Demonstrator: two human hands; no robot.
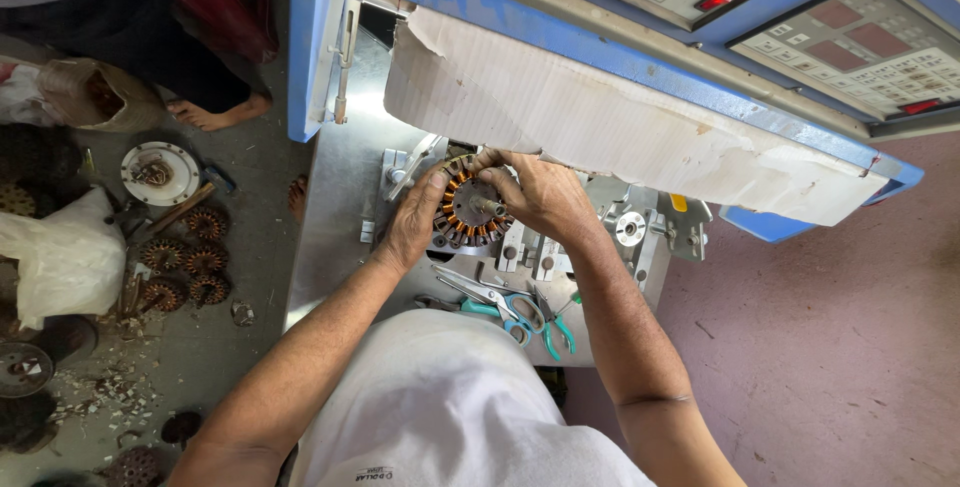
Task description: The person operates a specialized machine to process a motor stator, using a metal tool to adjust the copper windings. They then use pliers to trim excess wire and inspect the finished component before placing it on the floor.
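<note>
Stator (470, 212): a round wound core, copper coils set radially about a central shaft, seated on the metal fixture (560, 247) of a blue machine (560, 32), directly ahead of the person and just under a torn cardboard sheet (600, 117). The shaft is seen nearly end-on, so the long axis points up toward the camera and the disc lies flat. Left hand (415, 222): closed about the stator's left rim, fingers curled over the upper-left edge, thumb along the side. Right hand (540, 197): laid over the right rim, fingers bent onto the top-right coils, gripping the core from that side. The stator is thus held between both hands, touching each; neither hand is noticeably nearer, the left lying to its left and slightly lower, the right to its right and slightly higher. Scissors (500, 302) and teal-handled pliers (555, 327): lying on the plate just below the hands, apart from them. Floor at left: several more wound stators (190, 262), a round white end plate (160, 172), a white bag (65, 257). Another person's bare foot (210, 115) stands beyond these.
</note>
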